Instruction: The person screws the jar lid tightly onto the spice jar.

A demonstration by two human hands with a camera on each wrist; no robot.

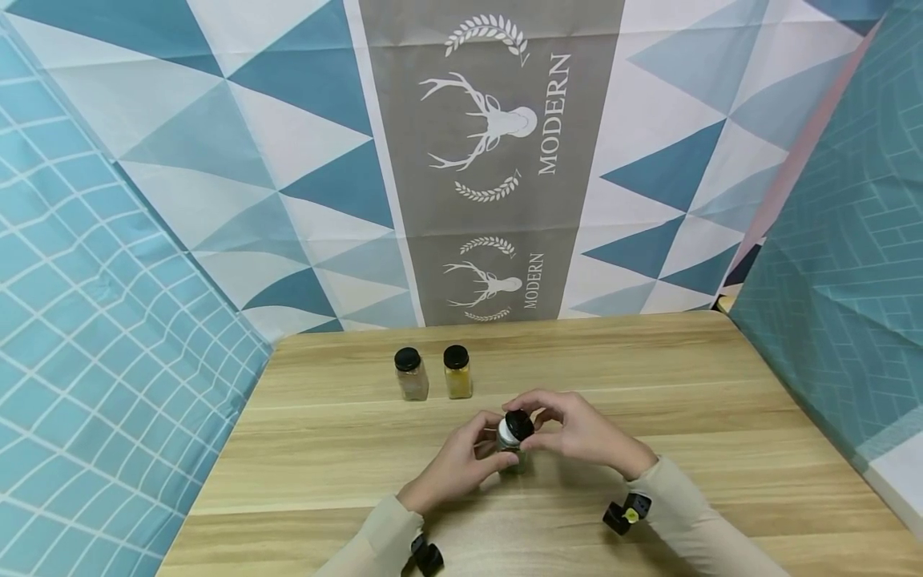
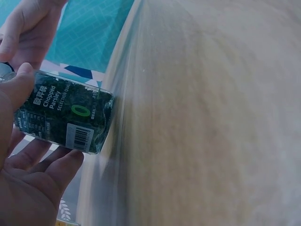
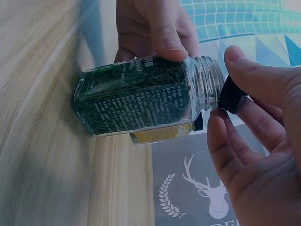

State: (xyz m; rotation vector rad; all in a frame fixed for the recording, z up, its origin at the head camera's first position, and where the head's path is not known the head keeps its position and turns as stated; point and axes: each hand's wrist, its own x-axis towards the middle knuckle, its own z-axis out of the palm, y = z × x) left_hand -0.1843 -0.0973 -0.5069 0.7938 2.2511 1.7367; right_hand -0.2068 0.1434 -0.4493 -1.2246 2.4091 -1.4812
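A square glass jar of chopped parsley (image 3: pixel 134 99), dark green inside, stands on the table in front of me. My left hand (image 1: pixel 457 461) grips it between thumb and fingers. With thumb and fingertips my right hand (image 1: pixel 577 429) pinches the black lid (image 3: pixel 230 94), which sits tilted at the jar's mouth, off the threaded glass neck (image 3: pixel 207 80). In the head view a white top shows beside the lid. The left wrist view shows the jar's label (image 2: pixel 61 103) with its barcode; the fingers partly cover the jar.
Behind my hands stand two more black-lidded jars, one with brown contents (image 1: pixel 413 381) and one with yellow (image 1: pixel 458 381). The wooden table (image 1: pixel 324 457) ends at a patterned cloth backdrop (image 1: pixel 490 160). Blue cloths hang at both sides.
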